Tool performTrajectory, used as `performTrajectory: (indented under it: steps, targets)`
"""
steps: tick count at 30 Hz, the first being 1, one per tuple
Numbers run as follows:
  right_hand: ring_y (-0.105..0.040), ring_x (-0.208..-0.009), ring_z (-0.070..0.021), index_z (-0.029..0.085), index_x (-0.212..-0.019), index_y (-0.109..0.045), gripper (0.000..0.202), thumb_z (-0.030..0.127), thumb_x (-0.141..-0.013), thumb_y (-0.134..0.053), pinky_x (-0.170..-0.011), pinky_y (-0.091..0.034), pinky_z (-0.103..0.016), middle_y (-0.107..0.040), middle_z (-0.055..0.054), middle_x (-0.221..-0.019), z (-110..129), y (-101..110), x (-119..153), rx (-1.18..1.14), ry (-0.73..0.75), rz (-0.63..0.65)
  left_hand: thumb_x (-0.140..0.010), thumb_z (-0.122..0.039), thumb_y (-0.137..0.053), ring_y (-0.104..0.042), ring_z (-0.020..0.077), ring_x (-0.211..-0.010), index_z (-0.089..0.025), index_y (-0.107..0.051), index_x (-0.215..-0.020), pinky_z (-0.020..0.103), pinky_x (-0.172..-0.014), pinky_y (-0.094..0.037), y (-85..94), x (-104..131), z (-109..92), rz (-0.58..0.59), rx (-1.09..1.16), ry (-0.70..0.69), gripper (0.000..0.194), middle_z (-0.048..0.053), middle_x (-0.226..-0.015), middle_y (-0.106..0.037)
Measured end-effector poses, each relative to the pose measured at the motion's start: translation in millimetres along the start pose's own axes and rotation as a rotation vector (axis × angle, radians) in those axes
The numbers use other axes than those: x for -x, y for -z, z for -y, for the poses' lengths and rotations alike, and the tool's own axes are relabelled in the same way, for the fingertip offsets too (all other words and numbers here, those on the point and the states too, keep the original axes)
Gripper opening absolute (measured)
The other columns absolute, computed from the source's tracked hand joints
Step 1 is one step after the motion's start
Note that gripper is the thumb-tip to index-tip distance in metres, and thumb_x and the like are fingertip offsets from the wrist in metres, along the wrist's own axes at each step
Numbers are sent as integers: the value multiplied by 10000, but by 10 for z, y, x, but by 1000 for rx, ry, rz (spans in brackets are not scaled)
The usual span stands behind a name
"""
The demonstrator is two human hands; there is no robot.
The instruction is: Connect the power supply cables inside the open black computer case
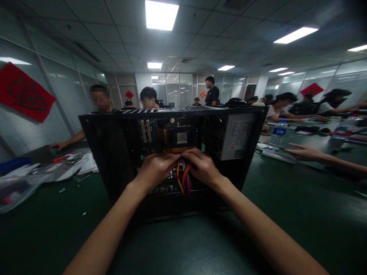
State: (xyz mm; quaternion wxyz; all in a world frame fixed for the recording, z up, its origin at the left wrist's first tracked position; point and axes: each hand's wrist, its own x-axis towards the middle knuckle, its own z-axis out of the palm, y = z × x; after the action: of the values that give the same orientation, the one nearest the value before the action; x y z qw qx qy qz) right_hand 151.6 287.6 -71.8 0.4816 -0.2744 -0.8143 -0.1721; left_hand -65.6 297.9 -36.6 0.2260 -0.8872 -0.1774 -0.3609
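Note:
A black desktop computer case (114,160) stands on the table in front of me with its side open. Inside it, a motherboard (191,138) shows a square silver processor. My left hand (156,168) and my right hand (204,165) reach in at the lower edge of the board, fingertips almost meeting. Both are closed at the upper end of a bundle of coloured power cables (185,179) that hangs between them. My fingers hide the cable's connector. A grey power supply (237,135) sits at the upper right of the case, beside a round fan (215,130).
On the left lie papers (87,162), small parts and a clear plastic bag (20,189). A water bottle (279,131) stands at the right, near another person's outstretched hand (305,152). Behind the case a person's hand (59,146) rests on the table; several people sit farther back.

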Motion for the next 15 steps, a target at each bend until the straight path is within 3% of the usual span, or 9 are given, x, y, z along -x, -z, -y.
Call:
performTrajectory:
  steps: [7,15]
  targets:
    - [-626,-997,-232,194,-1182,-621,323,87,-908,-489,-861,-543,-382,-655,-116,-1056,1,-12,5,28,23,29,-938,-199,-579,-747,199,-853,-144,-687,-1019,319,-785,-617,-60,39,34,-4,20,28,146,64,-961,-771]
    - [-628,-988,-224,186,-1177,-608,348,50,-872,-512,-838,-535,-344,-641,-114,-1059,4,-7,21,34,-29,130,-981,-223,-508,-748,180,-844,-129,-660,-1087,290,-763,-619,-134,95,52,18,15,-32,208,66,-986,-766]
